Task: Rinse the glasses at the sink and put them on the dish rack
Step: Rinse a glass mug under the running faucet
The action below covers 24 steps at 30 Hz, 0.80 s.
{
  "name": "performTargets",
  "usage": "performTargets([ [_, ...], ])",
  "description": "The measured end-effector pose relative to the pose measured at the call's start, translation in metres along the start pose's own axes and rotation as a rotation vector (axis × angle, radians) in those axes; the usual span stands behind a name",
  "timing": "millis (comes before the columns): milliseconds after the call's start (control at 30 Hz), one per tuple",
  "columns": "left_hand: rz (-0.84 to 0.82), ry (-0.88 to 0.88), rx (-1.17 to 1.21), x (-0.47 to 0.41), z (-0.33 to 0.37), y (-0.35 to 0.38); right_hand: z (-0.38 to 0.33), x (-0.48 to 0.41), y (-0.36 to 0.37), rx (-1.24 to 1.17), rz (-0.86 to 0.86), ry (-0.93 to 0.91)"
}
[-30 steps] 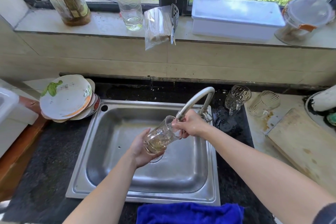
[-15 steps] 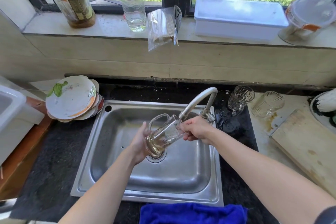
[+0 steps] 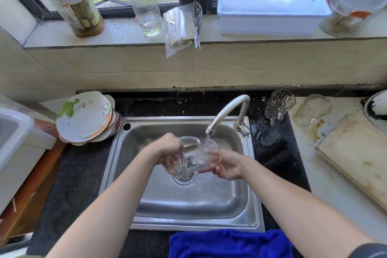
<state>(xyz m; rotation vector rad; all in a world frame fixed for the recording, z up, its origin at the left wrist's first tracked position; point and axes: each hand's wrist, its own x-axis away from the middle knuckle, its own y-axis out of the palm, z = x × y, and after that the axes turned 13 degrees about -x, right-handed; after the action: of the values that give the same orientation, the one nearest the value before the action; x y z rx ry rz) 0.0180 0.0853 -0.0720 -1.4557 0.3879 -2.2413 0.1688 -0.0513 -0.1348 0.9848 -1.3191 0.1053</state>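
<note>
A clear glass mug (image 3: 193,158) lies on its side over the steel sink (image 3: 188,201), handle on top, base toward me. My left hand (image 3: 167,147) grips it at the handle and base end. My right hand (image 3: 226,166) holds the mouth end, thumb above and fingers below. A thin stream of water runs from the faucet (image 3: 228,109) onto the mug's mouth end. Two more glasses stand on the counter right of the faucet: a handled one (image 3: 279,104) and a ribbed one (image 3: 312,109).
Stacked dirty plates (image 3: 83,117) sit left of the sink, beside a white plastic tub (image 3: 14,144). A wooden cutting board (image 3: 356,161) lies at right. A blue cloth (image 3: 228,243) hangs at the front edge. Bottles, a bag and a white box line the windowsill.
My right hand left the faucet and came down to the mug's mouth. Water now runs. The mug has tipped over on its side and the yellowish liquid in it is gone.
</note>
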Motion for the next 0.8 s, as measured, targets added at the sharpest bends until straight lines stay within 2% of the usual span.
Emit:
performTargets([
  [133,0.003,0.059,0.014,-0.006,0.001,0.003,0.001,0.006,-0.001,-0.023,-0.028,-0.002],
  [233,0.011,0.13,0.063,-0.015,-0.008,0.008,-0.007,0.02,0.004,0.178,0.095,-0.223],
  [300,-0.017,0.135,0.103,-0.021,-0.015,0.009,-0.017,0.028,0.01,0.449,0.239,-0.465],
  [400,-0.076,0.049,0.378,-0.029,-0.019,0.01,-0.027,0.035,0.021,1.125,0.472,-0.827],
  [467,-0.109,-0.008,0.454,-0.035,-0.018,0.011,-0.031,0.041,0.023,1.428,0.54,-0.929],
  [567,-0.248,-0.01,0.362,-0.039,-0.013,0.02,-0.032,0.051,0.024,1.398,0.481,-1.046],
  [667,-0.354,-0.009,0.424,-0.048,-0.011,0.031,-0.032,0.047,0.026,1.36,0.474,-1.082],
  [800,-0.274,-0.026,0.63,-0.061,-0.011,0.036,-0.034,0.04,0.026,1.307,0.499,-1.054],
])
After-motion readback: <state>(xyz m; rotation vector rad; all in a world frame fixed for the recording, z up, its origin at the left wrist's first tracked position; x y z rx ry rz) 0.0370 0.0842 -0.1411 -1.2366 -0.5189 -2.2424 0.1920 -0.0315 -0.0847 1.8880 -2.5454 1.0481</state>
